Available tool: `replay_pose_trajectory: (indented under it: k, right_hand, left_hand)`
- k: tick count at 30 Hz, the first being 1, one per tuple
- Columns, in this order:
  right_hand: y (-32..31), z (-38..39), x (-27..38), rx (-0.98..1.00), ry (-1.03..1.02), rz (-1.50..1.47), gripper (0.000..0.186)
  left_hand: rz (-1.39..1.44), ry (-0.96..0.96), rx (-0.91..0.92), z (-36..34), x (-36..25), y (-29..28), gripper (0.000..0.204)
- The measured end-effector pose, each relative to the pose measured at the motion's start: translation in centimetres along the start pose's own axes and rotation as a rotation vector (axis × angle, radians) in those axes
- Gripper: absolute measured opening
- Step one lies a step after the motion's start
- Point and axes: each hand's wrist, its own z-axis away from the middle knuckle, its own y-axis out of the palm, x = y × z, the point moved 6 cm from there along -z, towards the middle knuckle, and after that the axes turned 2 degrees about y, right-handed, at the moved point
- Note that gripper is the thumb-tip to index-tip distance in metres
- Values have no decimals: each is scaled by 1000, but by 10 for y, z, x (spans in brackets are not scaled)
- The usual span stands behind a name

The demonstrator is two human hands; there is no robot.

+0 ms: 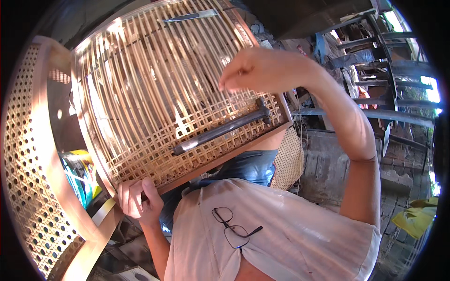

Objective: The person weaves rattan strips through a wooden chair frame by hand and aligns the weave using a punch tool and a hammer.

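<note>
A wooden frame (86,122) strung with cane strands (150,61) lies across my lap. Along its near side the strands are woven into an open lattice (136,164); farther away they run in one direction only. My left hand (139,199) is curled round the frame's near left corner. Above the right part of the strands, my right hand (267,70) is raised with its fingers pinched together; whatever lies between them is too small to make out. A hammer (220,131) rests on the lattice, its head towards the right. Near the far edge, a knife (190,16) lies on the strands.
At the left stands a wooden piece with a finished cane panel (28,154), beside a colourful bag (79,175). Eyeglasses (236,229) hang from my shirt. Slatted wooden racks (375,61) and a yellow cloth (416,218) are at the right.
</note>
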Motion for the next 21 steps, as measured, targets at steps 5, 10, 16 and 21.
replay_pose_trajectory:
  k: [5, 10, 16, 21]
  right_hand:
    - [-3, -20, 12, -159, 152, -82, 34]
    - [12, -40, 45, -221, 31, -4, 25]
    - [23, -52, 36, 33, -32, -39, 31]
    - [29, -67, 63, -134, -18, -63, 32]
  left_hand:
    - [-13, -31, -15, 6, 6, 2, 17]
    - [-8, -56, -23, 7, 9, 2, 17]
    - [-15, -54, -8, 4, 4, 2, 19]
    - [-22, -43, 19, 2, 5, 2, 21]
